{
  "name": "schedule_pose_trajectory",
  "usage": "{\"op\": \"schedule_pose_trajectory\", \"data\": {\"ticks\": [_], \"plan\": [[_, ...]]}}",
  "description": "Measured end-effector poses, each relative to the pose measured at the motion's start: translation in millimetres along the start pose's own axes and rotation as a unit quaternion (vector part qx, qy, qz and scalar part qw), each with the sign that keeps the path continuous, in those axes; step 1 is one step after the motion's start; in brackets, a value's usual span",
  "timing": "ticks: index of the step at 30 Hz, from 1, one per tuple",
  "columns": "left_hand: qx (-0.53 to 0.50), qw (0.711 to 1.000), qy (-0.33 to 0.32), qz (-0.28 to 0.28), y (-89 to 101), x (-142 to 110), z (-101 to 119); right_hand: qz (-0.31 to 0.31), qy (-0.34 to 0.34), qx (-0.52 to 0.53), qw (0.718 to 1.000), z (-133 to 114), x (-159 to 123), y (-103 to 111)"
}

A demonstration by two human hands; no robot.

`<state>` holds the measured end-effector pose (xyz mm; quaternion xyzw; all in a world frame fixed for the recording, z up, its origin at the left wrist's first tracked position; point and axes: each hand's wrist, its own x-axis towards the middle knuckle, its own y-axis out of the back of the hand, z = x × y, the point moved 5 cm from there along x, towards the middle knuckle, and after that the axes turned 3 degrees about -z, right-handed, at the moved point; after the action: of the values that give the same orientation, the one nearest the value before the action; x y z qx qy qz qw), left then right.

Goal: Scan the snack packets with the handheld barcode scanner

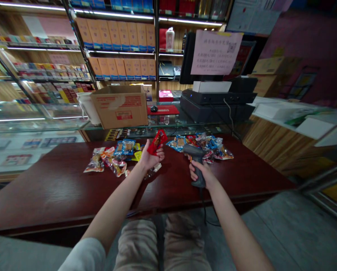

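My left hand [151, 157] is closed around a red snack packet [158, 140], held up above the dark red table [168, 192]. My right hand [200, 173] grips a grey barcode scanner [195, 152] by its handle, its head turned left toward the packet. From the scanner's base a black cord runs down over the table's front edge. Left of my left hand lies a loose pile of snack packets [112, 158], clear, blue, yellow and orange. A second pile of snack packets [208, 143] lies just behind the scanner.
Behind the table are a glass counter with a cardboard box [120, 109], a computer mouse [154, 108] and a monitor [186, 60] with a pink paper sign [216, 52]. Shelves with orange boxes [117, 35] stand further back. On the right is a wooden counter [284, 146].
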<state>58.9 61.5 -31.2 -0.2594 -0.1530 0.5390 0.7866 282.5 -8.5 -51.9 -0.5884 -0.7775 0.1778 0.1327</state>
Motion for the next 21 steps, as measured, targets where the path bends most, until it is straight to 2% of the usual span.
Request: {"op": "schedule_pose_trajectory", "data": {"ticks": [3,7,15,21], "plan": [[-0.017,0.999,0.015,-0.03,-2.3,-13.1,-0.7,-0.015,-0.01,0.002,1.0,7.5,4.6,-19.1],[-0.04,0.997,0.037,-0.063,-2.3,-15.6,-4.9,-0.022,-0.01,0.008,1.0,13.6,10.5,-35.0],[-0.038,0.986,0.116,-0.112,2.1,-15.0,-16.0,-0.016,0.006,0.026,1.0,13.7,22.1,-51.1],[-0.04,0.984,0.137,-0.107,0.9,-17.0,-19.9,-0.02,0.003,0.023,1.0,17.9,27.5,-60.6]]}}
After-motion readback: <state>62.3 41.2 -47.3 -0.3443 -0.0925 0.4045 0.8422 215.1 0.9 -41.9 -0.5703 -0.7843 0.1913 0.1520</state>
